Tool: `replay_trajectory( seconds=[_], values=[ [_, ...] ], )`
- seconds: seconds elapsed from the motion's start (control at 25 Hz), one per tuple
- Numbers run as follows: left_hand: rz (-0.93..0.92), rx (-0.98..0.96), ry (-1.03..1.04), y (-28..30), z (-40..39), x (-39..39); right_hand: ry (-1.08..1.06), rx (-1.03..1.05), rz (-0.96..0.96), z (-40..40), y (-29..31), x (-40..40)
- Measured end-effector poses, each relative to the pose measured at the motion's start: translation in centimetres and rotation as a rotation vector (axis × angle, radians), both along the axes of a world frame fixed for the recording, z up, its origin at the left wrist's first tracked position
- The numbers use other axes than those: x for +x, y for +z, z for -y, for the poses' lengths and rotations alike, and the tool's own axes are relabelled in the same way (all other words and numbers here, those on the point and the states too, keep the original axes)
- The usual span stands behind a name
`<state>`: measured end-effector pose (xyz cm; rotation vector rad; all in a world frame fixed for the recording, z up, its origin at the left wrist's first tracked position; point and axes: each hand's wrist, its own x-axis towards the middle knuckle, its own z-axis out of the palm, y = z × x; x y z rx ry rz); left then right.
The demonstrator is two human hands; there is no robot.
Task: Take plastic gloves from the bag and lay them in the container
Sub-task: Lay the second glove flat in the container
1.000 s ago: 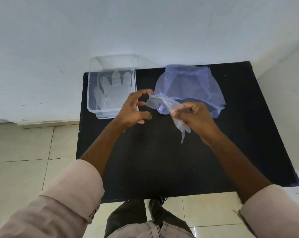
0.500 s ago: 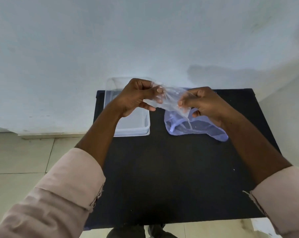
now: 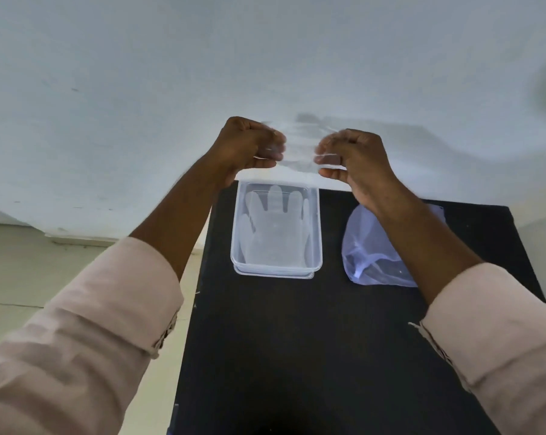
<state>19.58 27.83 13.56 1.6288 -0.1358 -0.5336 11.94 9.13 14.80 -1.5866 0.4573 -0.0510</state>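
Note:
A thin clear plastic glove (image 3: 300, 146) is stretched in the air between my left hand (image 3: 249, 146) and my right hand (image 3: 350, 155), each pinching one side of it, above the far end of the table. Below them a clear rectangular container (image 3: 317, 233) stands on the black table (image 3: 297, 340), with a flat clear glove (image 3: 275, 224) lying inside, fingers pointing away from me. The pale blue mesh bag (image 3: 366, 246) lies to the container's right, partly hidden by my right forearm.
A white wall rises just behind the table's far edge. Pale floor tiles (image 3: 45, 277) lie to the left of the table. My pink sleeves fill the lower corners.
Both hands have lifted the glove up from beside the bag and pulled it wider apart. The view has tilted, so the container and bag now appear below my hands.

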Motion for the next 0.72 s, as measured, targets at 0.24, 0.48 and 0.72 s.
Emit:
replay_trajectory(
  seconds=[0.24,0.48,0.72],
  values=[
    [0.046,0.085,0.184,-0.7,-0.9,5.3,0.015,-0.155,0.001,-2.0,-1.3,7.5],
    [0.329,0.108,0.245,-3.5,-1.0,3.5,0.006,-0.323,0.168,-2.0,-4.1,5.8],
    [0.543,0.56,-0.085,-12.0,-0.9,-2.7,0.222,-0.586,0.008,-1.9,-13.2,0.3]
  ],
)
